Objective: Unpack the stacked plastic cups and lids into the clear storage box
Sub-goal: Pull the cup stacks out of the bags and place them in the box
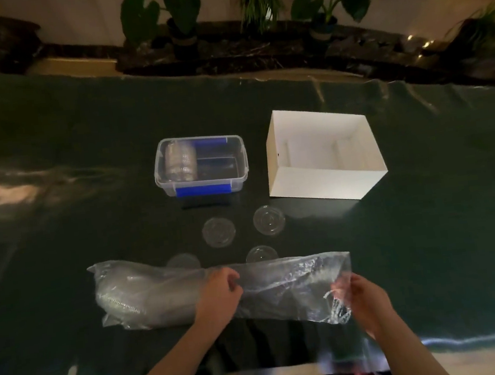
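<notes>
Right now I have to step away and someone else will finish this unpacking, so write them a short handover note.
Left hand: fingers pinching the middle of the clear plastic bag.
Right hand: gripping the bag's open right end.
The bag lies across the near table; a stack of cups remains in its left end.
Done: one stack of cups lies in the left side of the clear storage box.
Left: get the bagged cups out and into the box, then the four loose lids between bag and box. The white box on the right holds nothing visible.
</notes>
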The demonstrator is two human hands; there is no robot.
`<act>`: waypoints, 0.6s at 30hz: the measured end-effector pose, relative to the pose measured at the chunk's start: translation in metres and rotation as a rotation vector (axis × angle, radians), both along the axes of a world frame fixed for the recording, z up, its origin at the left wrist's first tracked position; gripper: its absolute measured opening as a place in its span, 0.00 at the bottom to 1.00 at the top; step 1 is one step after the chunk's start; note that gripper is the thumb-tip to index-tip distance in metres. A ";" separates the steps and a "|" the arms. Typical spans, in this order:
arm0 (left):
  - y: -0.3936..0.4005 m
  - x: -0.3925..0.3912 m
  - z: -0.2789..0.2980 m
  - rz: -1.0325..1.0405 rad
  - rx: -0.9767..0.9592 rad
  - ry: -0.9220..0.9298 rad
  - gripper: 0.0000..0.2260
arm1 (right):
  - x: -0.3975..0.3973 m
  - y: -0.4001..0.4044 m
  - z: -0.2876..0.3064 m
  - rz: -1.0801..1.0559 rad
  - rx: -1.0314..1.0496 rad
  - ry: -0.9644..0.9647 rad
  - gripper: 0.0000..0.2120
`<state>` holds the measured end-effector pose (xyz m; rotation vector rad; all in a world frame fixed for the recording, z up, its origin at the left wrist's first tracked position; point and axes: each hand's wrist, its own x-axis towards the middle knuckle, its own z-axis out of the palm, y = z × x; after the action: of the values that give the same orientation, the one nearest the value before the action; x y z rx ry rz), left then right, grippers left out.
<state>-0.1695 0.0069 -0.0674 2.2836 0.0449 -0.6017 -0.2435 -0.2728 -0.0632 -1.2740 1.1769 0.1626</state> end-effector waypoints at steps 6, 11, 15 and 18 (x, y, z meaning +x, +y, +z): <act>-0.052 -0.021 0.019 -0.029 -0.246 0.184 0.03 | 0.002 0.034 0.023 0.244 0.237 -0.068 0.13; -0.085 -0.036 0.031 -0.211 -0.264 0.193 0.10 | 0.014 0.060 0.024 0.447 0.195 0.011 0.12; -0.089 -0.041 0.035 -0.186 -0.151 -0.039 0.02 | 0.021 0.079 0.012 0.642 0.095 0.014 0.10; -0.080 -0.040 0.041 -0.177 -0.152 -0.115 0.02 | 0.023 0.096 0.009 0.719 0.033 -0.022 0.08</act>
<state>-0.2099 -0.0727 -0.0267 2.1838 -0.2535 -0.5430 -0.2203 -0.1770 -0.0541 -1.6180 0.6482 0.6876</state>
